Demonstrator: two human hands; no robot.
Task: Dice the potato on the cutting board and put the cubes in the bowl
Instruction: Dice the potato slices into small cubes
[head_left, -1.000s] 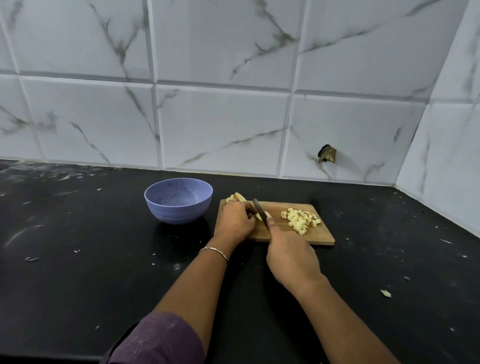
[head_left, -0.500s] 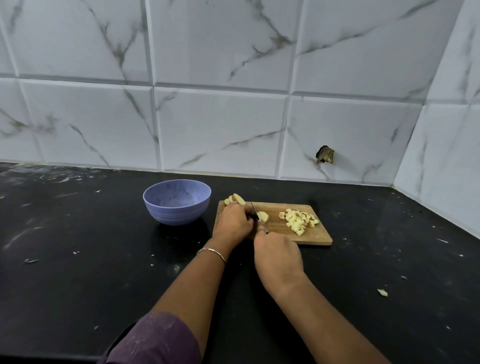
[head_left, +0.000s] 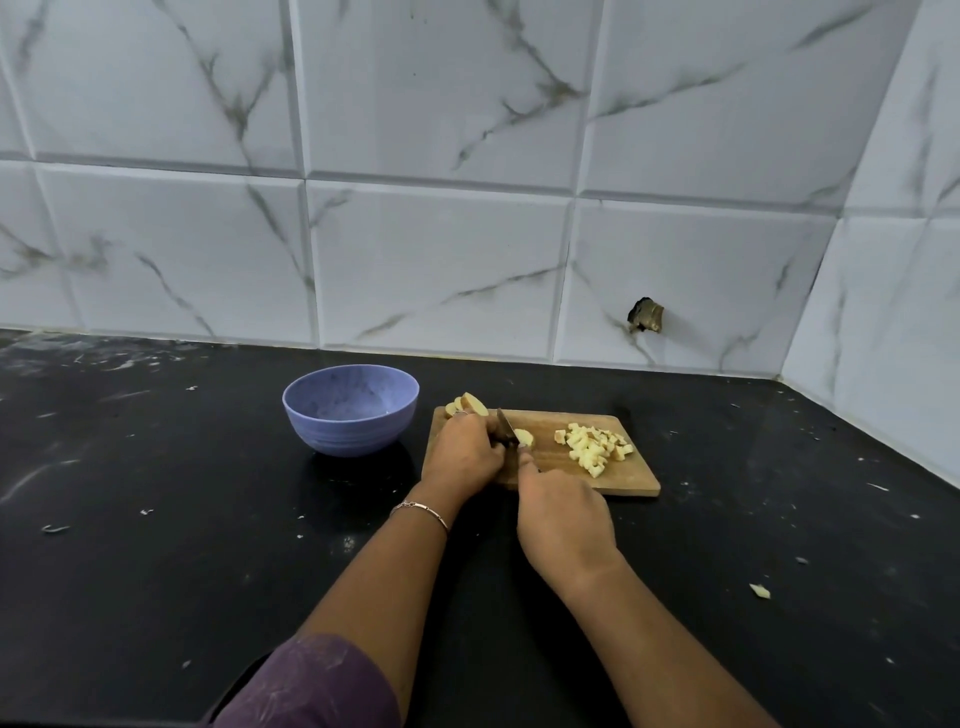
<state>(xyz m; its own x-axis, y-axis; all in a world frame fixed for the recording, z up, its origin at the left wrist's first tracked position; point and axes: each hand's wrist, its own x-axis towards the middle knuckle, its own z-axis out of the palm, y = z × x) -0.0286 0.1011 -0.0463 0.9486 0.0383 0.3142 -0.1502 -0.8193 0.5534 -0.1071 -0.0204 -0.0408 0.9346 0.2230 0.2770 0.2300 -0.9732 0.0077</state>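
Observation:
A wooden cutting board (head_left: 631, 480) lies on the black counter. A pile of potato cubes (head_left: 592, 447) sits on its right half. My left hand (head_left: 465, 454) holds down a potato slice (head_left: 523, 437) near the board's middle. My right hand (head_left: 563, 519) grips a knife (head_left: 505, 428) whose blade stands against that slice, right beside my left fingers. More potato slices (head_left: 467, 404) lean at the board's far left corner. An empty purple bowl (head_left: 350, 415) stands left of the board.
A loose potato scrap (head_left: 759, 591) lies on the black counter (head_left: 156, 545) to the right, among small crumbs. White marble-look tiles (head_left: 441, 260) form the back wall and the right corner. A small brown object (head_left: 645, 316) sticks out of the wall behind the board.
My right hand has slid left and back toward me, bringing the knife closer to my left hand over the slice. The left hand stays in place.

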